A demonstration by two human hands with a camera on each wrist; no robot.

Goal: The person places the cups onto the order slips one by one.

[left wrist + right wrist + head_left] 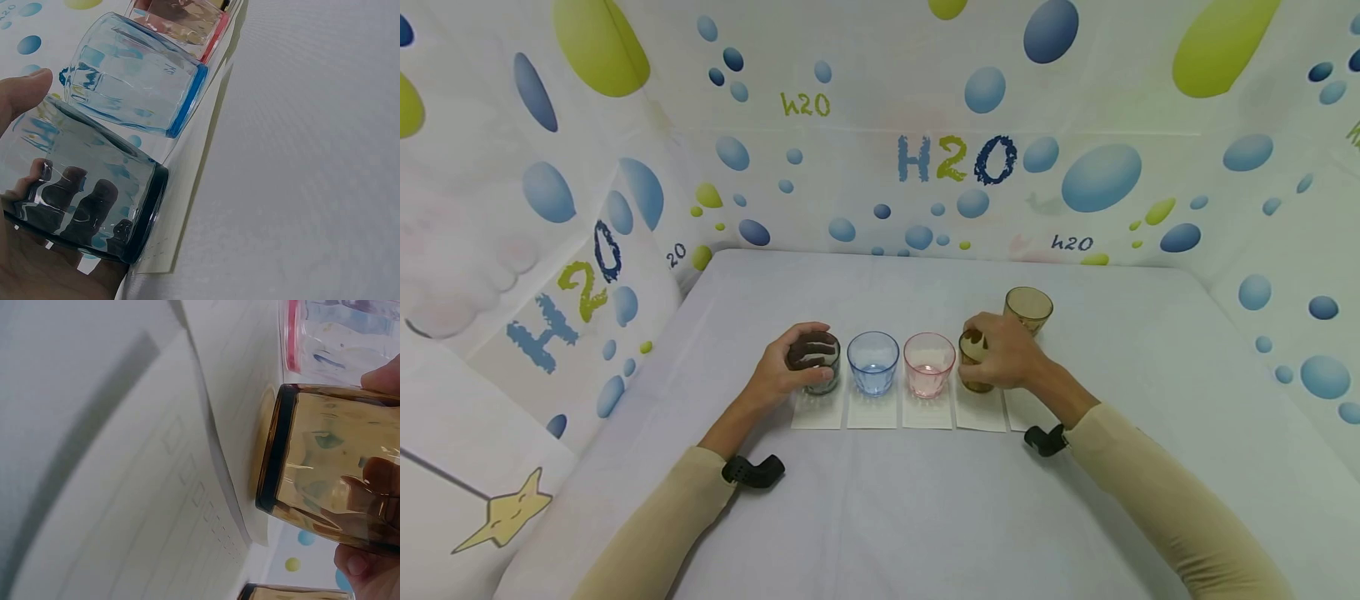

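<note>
Fingers of the left hand (784, 367) curl round a dark grey glass (817, 360) standing on a paper card (817, 412) at the left end of a row; just beyond those fingers stand a blue glass (873, 362) and a pink glass (928, 364). Right hand (1007, 350) fingers grip an amber glass (973, 360) on its own card, with a second amber glass (1028, 308) just behind the knuckles on the bench (925, 500).

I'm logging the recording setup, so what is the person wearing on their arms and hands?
Both arms wear long, close-fitting beige sleeves. A small black device sits at each wrist, on the left and the right. The left hand and right hand are bare: no gloves.
</note>
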